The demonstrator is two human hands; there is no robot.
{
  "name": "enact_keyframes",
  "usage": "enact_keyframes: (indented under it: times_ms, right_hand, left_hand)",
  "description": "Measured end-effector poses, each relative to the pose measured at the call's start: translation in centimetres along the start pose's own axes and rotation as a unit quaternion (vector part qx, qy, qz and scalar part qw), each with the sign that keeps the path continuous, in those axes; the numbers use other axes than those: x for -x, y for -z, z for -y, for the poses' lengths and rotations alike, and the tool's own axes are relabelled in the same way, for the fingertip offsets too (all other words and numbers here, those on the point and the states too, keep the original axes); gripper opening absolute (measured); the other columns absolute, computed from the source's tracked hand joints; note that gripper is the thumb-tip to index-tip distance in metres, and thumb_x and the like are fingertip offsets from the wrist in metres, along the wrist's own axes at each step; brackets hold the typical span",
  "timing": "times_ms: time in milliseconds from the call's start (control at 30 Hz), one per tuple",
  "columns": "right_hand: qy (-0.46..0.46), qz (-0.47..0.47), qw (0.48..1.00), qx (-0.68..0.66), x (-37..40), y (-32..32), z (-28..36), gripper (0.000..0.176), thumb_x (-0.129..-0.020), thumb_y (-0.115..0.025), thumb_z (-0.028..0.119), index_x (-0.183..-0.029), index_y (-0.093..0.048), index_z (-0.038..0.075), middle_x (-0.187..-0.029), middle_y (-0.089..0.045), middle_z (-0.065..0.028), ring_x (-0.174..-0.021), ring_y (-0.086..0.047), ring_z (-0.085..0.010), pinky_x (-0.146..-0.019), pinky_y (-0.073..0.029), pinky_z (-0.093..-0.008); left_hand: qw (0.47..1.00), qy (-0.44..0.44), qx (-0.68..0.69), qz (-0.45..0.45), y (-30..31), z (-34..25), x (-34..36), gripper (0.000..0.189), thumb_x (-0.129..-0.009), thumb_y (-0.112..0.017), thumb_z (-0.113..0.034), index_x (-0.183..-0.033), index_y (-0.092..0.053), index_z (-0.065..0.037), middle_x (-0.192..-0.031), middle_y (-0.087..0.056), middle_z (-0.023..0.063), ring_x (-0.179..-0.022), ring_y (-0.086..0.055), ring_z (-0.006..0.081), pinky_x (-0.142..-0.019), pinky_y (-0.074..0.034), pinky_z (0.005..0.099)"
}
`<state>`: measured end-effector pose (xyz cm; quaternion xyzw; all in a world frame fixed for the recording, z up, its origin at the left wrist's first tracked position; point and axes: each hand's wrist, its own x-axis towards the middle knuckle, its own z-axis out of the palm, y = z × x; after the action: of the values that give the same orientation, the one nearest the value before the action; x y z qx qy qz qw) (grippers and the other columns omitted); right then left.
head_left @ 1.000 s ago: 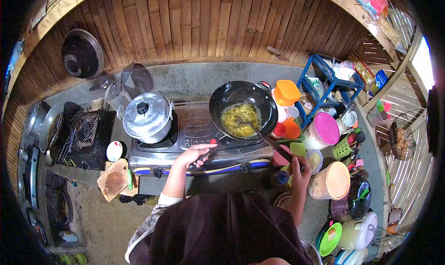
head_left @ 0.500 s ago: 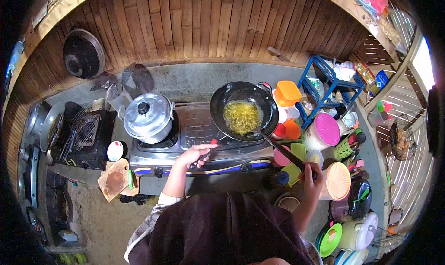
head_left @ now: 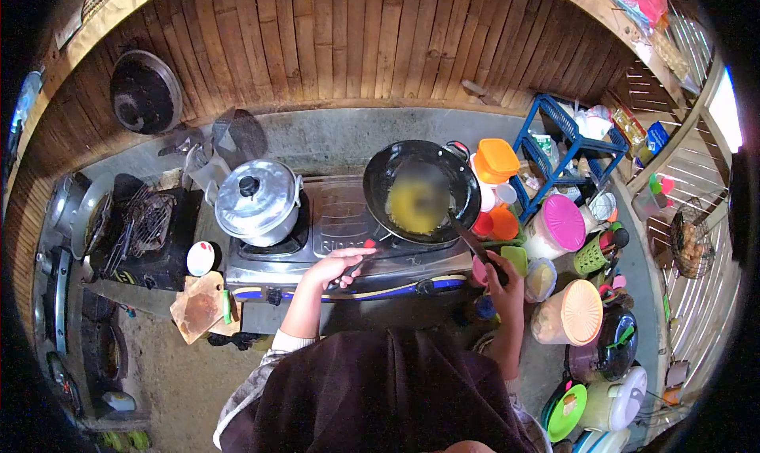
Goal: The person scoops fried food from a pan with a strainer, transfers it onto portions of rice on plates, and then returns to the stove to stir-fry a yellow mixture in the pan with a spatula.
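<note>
A black wok (head_left: pixel 380 176) sits on the right burner of the gas stove (head_left: pixel 336 207), with yellow food in liquid (head_left: pixel 416 207) in it. That food is partly blurred. My left hand (head_left: pixel 336 268) is closed round the wok's dark handle, which has a red part (head_left: pixel 370 244) near the rim. My right hand (head_left: pixel 505 283) grips the dark handle of a spatula (head_left: pixel 473 243), which slants down into the wok. Its blade is lost in the blur. A lidded aluminium pot (head_left: pixel 257 203) rests on the left burner.
Plastic containers, among them an orange box (head_left: pixel 496 160) and a pink-lidded tub (head_left: pixel 562 223), crowd the right side near a blue rack (head_left: pixel 566 140). A chopping board (head_left: pixel 198 306) with a green-handled knife (head_left: pixel 227 306) lies left. A grill rack (head_left: pixel 154 219) sits beyond.
My right hand has moved forward and left, pushing the spatula further into the wok. The food there is now smeared. My left hand keeps its hold on the handle.
</note>
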<state>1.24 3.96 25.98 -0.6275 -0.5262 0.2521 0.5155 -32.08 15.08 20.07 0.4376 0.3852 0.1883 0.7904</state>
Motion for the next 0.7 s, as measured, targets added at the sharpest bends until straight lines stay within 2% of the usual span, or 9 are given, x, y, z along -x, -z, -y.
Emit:
enact_keyframes:
  times_ms: [133, 167, 233, 267, 300, 400, 533, 633, 700]
  right_hand:
    - [0.059, 0.005, 0.991, 0.119, -1.5, -1.8, -4.7, 0.024, -0.080, -0.057, 0.004, -0.103, -0.056, 0.002, -0.097, -0.057, -0.0128, -0.086, -0.054, -0.0185, -0.078, -0.042, -0.0281]
    - [0.059, 0.005, 0.991, 0.119, -1.5, -2.2, -3.8, 0.024, -0.080, -0.057, 0.004, -0.103, -0.056, 0.002, -0.097, -0.057, -0.0128, -0.086, -0.054, -0.0185, -0.078, -0.042, -0.0281]
    - [0.139, 0.004, 0.983, 0.122, -1.7, -3.7, -0.9, 0.026, -0.080, -0.057, 0.008, -0.105, -0.054, 0.001, -0.098, -0.058, -0.0149, -0.085, -0.055, -0.0226, -0.078, -0.043, -0.0310]
    - [0.068, 0.036, 0.992, 0.101, -2.0, -4.1, -0.5, 0.030, -0.081, -0.057, 0.011, -0.109, -0.052, -0.001, -0.100, -0.058, -0.0184, -0.091, -0.056, -0.0262, -0.081, -0.042, -0.0328]
    - [0.070, 0.035, 0.992, 0.101, -2.3, -4.6, -1.3, 0.030, -0.081, -0.057, 0.011, -0.109, -0.052, -0.001, -0.100, -0.058, -0.0184, -0.091, -0.056, -0.0262, -0.081, -0.042, -0.0328]
    - [0.086, 0.056, 0.993, 0.063, -3.1, -6.0, -3.3, 0.034, -0.083, -0.054, 0.012, -0.114, -0.050, -0.002, -0.109, -0.055, -0.0228, -0.104, -0.054, -0.0293, -0.088, -0.040, -0.0334]
    - [0.110, 0.059, 0.989, 0.074, -2.8, -5.9, -4.1, 0.033, -0.083, -0.054, 0.013, -0.113, -0.050, -0.001, -0.107, -0.056, -0.0226, -0.102, -0.054, -0.0299, -0.087, -0.041, -0.0336]
    - [0.087, 0.062, 0.989, 0.102, -2.2, -4.8, -2.4, 0.033, -0.083, -0.054, 0.012, -0.113, -0.050, -0.001, -0.105, -0.057, -0.0217, -0.101, -0.056, -0.0290, -0.086, -0.042, -0.0333]
    - [0.040, 0.095, 0.975, 0.195, -1.5, -3.4, 1.5, 0.032, -0.082, -0.055, 0.011, -0.112, -0.053, 0.001, -0.101, -0.059, -0.0207, -0.098, -0.057, -0.0273, -0.084, -0.043, -0.0327]
  left_hand:
    - [1.000, -0.002, -0.007, 0.002, 0.2, 0.1, 0.0, 0.035, -0.092, -0.039, -0.018, -0.127, -0.044, -0.023, -0.063, -0.044, -0.0002, -0.043, -0.036, 0.0055, -0.036, -0.027, 0.0179]
    - [1.000, -0.003, -0.008, 0.001, 0.1, 0.0, 0.1, 0.035, -0.092, -0.039, -0.018, -0.127, -0.044, -0.023, -0.063, -0.044, -0.0002, -0.043, -0.036, 0.0055, -0.036, -0.027, 0.0179]
    - [1.000, 0.004, -0.011, -0.006, 0.0, -0.3, 0.2, 0.035, -0.092, -0.038, -0.016, -0.126, -0.044, -0.024, -0.063, -0.044, -0.0002, -0.043, -0.035, 0.0054, -0.036, -0.027, 0.0179]
    - [1.000, 0.003, -0.011, -0.006, 0.0, -0.3, 0.2, 0.035, -0.092, -0.038, -0.016, -0.126, -0.044, -0.024, -0.063, -0.044, -0.0002, -0.043, -0.035, 0.0054, -0.036, -0.027, 0.0179]
    - [1.000, 0.003, -0.007, -0.002, 0.1, -0.2, 0.2, 0.035, -0.092, -0.038, -0.016, -0.126, -0.044, -0.024, -0.064, -0.044, -0.0002, -0.043, -0.035, 0.0053, -0.036, -0.027, 0.0179]
    - [1.000, 0.002, -0.005, 0.002, 0.3, -0.2, 0.1, 0.035, -0.092, -0.038, -0.016, -0.126, -0.044, -0.024, -0.064, -0.044, -0.0001, -0.043, -0.035, 0.0053, -0.036, -0.027, 0.0178]
    - [1.000, 0.001, -0.004, 0.002, 0.6, 0.2, -0.2, 0.035, -0.092, -0.038, -0.017, -0.126, -0.044, -0.023, -0.064, -0.044, 0.0001, -0.044, -0.034, 0.0056, -0.036, -0.027, 0.0177]
    - [1.000, -0.001, -0.009, -0.002, 0.5, 0.0, -0.1, 0.035, -0.092, -0.038, -0.017, -0.126, -0.045, -0.023, -0.064, -0.044, 0.0001, -0.044, -0.035, 0.0057, -0.036, -0.027, 0.0177]
    - [1.000, -0.003, -0.011, -0.001, 0.4, -0.1, 0.0, 0.035, -0.092, -0.038, -0.017, -0.126, -0.045, -0.023, -0.064, -0.044, 0.0001, -0.044, -0.035, 0.0057, -0.037, -0.027, 0.0176]
